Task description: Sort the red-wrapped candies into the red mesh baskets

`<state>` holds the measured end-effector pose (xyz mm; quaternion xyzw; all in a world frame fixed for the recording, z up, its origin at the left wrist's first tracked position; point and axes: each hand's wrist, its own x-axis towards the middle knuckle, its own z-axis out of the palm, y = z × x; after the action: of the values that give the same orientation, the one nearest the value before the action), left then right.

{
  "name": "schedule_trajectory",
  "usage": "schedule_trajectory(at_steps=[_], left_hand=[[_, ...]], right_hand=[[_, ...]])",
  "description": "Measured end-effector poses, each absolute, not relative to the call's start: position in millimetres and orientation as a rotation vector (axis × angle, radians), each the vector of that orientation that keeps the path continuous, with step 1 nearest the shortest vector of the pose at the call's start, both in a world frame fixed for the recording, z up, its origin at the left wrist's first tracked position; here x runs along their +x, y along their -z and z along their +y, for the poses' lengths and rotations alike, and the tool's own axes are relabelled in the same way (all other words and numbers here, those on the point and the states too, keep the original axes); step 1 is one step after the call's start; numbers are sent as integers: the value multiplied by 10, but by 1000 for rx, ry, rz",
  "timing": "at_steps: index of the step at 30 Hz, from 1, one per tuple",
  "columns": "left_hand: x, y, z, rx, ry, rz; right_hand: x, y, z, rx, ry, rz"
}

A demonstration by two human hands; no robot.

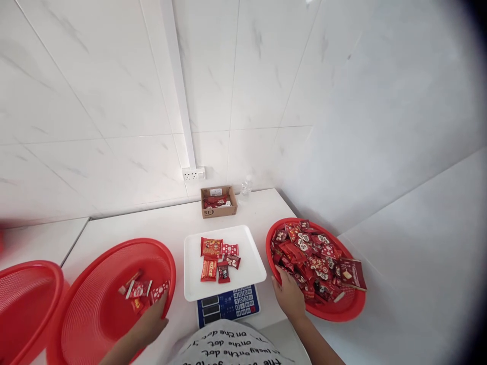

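Note:
My left hand (151,323) reaches over the right rim of a red plastic basket (91,304), its fingers stretched out and the thumb apart. Beside the fingertips is a red dotted candy packet (160,291); a red-and-white packet (139,289) and a few others, some blurred, are further in. My right hand (289,296) grips the near-left rim of another red basket (344,317), which is heaped with red and brown candy packets (304,258). Between the hands, several small packets (209,269) lie on the white pan (243,286) of a digital scale (228,305).
A small cardboard box (218,212) with red packets stands at the back of the white table (160,218), next to a clear plastic bottle (246,186). Another red basket (23,304) is at far left. A wall socket (193,174) is above the table; walls bound the back and right.

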<state>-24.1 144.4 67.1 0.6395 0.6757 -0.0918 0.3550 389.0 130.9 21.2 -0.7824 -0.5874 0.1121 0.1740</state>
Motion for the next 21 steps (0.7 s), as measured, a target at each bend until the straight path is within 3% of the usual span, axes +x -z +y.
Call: schedule_trajectory(at_steps=[12, 21], left_hand=[[-1027, -944, 2238, 1823, 226, 2215], [-1628, -1075, 2182, 1533, 110, 2530]], right_hand=[[3854, -318, 1311, -2291, -375, -1685], [3853, -314, 1320, -2303, -370, -1684]])
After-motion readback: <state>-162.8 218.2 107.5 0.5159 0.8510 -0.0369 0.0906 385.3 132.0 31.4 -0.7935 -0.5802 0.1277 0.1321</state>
